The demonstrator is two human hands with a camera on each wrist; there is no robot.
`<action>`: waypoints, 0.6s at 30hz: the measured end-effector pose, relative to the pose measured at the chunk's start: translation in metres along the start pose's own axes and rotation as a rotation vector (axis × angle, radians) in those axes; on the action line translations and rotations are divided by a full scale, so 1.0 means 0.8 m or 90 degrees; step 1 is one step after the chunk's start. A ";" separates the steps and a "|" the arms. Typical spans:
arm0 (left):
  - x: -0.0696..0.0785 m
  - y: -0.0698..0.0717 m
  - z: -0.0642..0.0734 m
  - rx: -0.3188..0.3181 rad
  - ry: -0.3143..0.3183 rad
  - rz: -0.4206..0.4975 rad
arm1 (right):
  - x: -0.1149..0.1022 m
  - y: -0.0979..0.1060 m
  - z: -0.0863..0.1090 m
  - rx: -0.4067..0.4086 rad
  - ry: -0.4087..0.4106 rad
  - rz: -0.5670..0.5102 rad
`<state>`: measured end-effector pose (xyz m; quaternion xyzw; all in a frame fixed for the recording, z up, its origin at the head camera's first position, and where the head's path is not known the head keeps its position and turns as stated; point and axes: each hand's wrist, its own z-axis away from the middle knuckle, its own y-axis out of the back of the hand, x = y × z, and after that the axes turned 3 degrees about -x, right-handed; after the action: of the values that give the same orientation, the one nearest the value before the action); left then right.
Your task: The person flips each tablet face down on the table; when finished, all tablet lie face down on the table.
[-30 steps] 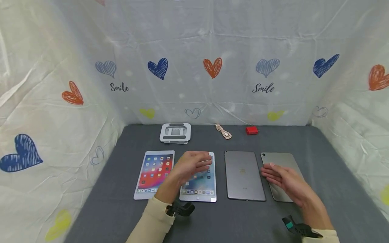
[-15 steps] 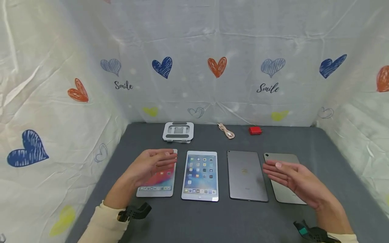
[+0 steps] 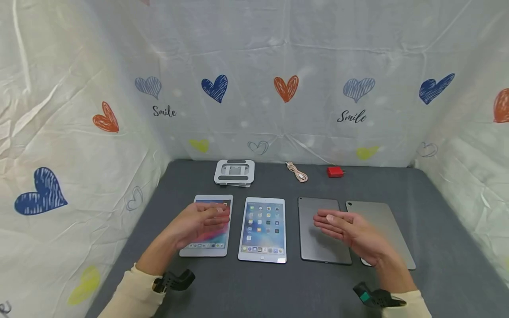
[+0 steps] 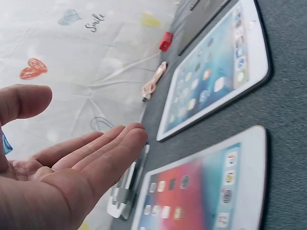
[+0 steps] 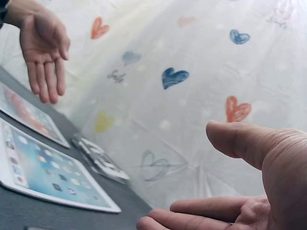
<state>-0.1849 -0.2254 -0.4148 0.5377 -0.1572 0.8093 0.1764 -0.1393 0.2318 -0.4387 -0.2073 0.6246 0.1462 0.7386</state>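
My left hand (image 3: pixel 200 224), fingers straight and palm turned inward, hovers over the leftmost white tablet (image 3: pixel 204 253), whose screen glows red and blue. To its right lies a second white tablet (image 3: pixel 262 229) with a lit blue home screen. My right hand (image 3: pixel 354 232) is also straight-fingered and holds nothing. Its fingertips are over a dark grey tablet (image 3: pixel 314 247) lying back up, and its wrist side overlaps a lighter grey tablet (image 3: pixel 383 221), also back up. In the left wrist view, a gap shows between the left fingers (image 4: pixel 108 160) and the tablets.
Along the back of the grey table (image 3: pixel 262 291) are a folded white and grey stand (image 3: pixel 234 172), a bundled pale pink cable (image 3: pixel 296 172) and a red charger plug (image 3: pixel 335 172). A white curtain (image 3: pixel 246 53) printed with hearts encloses the back and sides.
My left hand has moved left from the second tablet to the leftmost one. Lately my right hand has shifted left, from the lighter grey tablet to the dark grey one.
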 end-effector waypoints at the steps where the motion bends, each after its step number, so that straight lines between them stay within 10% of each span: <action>1: -0.003 0.000 -0.001 0.002 0.009 0.007 | 0.004 -0.003 -0.004 0.000 -0.009 -0.006; 18: -0.043 -0.015 -0.034 0.007 0.039 0.009 | 0.045 -0.056 -0.070 0.049 -0.111 -0.080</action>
<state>-0.1891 -0.2068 -0.4557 0.5128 -0.1511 0.8273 0.1724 -0.1599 0.1633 -0.4762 -0.2041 0.5489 0.0926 0.8053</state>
